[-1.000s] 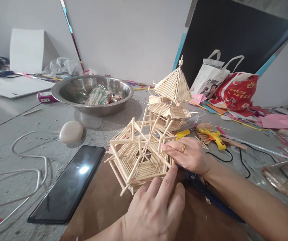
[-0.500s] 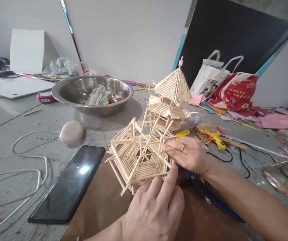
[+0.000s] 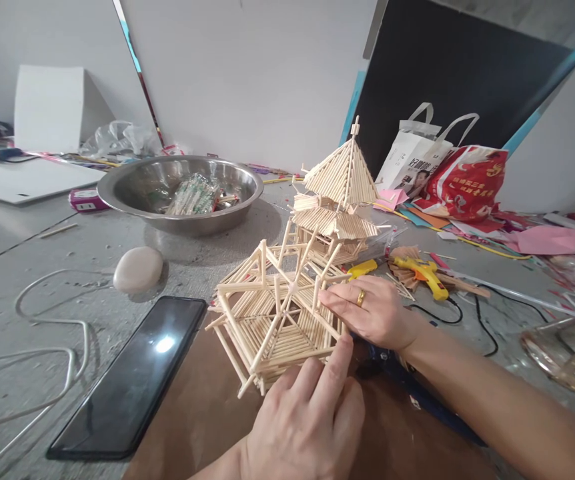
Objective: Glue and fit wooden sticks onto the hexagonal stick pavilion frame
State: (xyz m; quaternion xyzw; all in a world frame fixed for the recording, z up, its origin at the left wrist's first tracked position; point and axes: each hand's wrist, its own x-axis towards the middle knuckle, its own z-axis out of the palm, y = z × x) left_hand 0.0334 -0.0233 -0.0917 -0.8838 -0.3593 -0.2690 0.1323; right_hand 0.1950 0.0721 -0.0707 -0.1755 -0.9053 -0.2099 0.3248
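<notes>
A six-sided frame of thin wooden sticks sits in front of me, with a ringed floor of sticks inside and short posts standing up from it. My left hand is at its near right corner, index fingertip pressed on the corner and the other fingers curled; the thumb is hidden. Against the frame's right side, my right hand, wearing a gold ring, grips by a post with its fingers together. Directly behind stands a tiered stick pavilion with a pointed roof.
A steel basin holding wrapped sticks is at back left. A phone, a pale rounded object and a white cable lie left. Right are a yellow glue gun, a glass vessel and a red bag.
The camera view has shifted slightly, so everything sits a little further left and lower. Both hands keep nearly the same places on the stick frame.
</notes>
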